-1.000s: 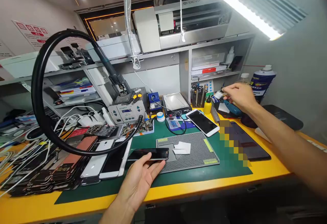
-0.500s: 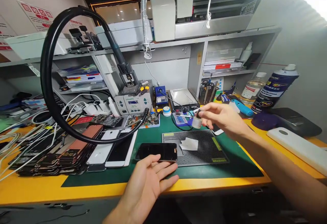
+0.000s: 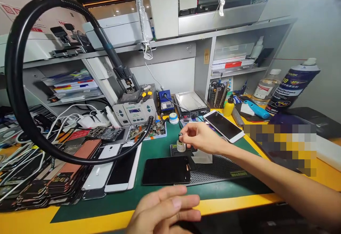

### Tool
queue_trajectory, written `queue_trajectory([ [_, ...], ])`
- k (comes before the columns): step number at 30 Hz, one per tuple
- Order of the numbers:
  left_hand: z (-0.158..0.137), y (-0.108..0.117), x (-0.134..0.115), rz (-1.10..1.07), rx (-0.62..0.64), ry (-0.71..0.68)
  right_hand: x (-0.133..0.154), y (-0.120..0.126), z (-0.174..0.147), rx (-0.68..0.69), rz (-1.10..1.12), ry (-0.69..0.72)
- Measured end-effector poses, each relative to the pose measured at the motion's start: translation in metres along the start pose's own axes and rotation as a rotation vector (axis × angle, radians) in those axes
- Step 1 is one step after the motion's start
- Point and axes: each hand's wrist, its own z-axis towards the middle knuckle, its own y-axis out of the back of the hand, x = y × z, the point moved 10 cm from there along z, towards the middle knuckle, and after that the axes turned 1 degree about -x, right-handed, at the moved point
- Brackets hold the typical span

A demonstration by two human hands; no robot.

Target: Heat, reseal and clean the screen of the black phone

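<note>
Pinched by its dark cap, a small glass bottle (image 3: 181,146) is in my right hand (image 3: 198,137), over the far left part of the perforated grey mat (image 3: 213,171). Whether its base rests on the mat I cannot tell. Close by lies a white piece of paper or cloth (image 3: 204,158), partly behind the hand. A black smartphone (image 3: 165,170) lies face up on the green mat (image 3: 151,200), overlapping the perforated mat's left edge. My left hand (image 3: 166,207) hovers at the table's front edge, fingers stretched out and holding nothing.
Left are stacked phone parts (image 3: 57,177) and a white-framed phone (image 3: 124,170). A black hose (image 3: 80,158) loops above them. Behind stands a hot-air station (image 3: 135,109). To the right are a white phone (image 3: 224,125), a yellow bottle (image 3: 228,107) and a spray can (image 3: 293,84).
My right hand has brought the small bottle left and nearer, over the perforated mat. My left hand has left the smartphone, drawing back and turning over. The view has shifted too.
</note>
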Motion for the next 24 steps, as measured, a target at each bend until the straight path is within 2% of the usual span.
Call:
queue_trajectory([
  [1,0.001,-0.001,-0.031,0.225,-0.02,-0.211,0.0,0.0,0.001,-0.002,-0.001,0.002],
  [3,-0.004,-0.013,-0.097,0.803,-0.189,-0.692,0.003,-0.002,0.003,0.001,-0.001,0.011],
  [4,0.002,-0.018,-0.114,0.901,-0.233,-0.765,0.005,-0.003,0.003,0.004,0.0,0.018],
  [7,0.036,-0.041,-0.137,1.079,-0.164,-0.848,0.012,-0.003,0.006,-0.003,-0.002,0.05],
  [11,0.069,-0.058,-0.141,1.231,-0.082,-0.915,0.009,0.003,0.012,-0.055,-0.027,0.08],
  [16,0.089,-0.052,-0.142,1.295,-0.108,-0.923,-0.001,0.013,0.018,-0.127,-0.125,0.114],
  [20,0.094,-0.047,-0.145,1.305,-0.155,-0.955,0.004,0.014,0.017,-0.163,-0.255,0.148],
  [24,0.102,-0.046,-0.14,1.32,-0.096,-0.933,0.016,0.009,0.014,-0.159,-0.378,0.202],
])
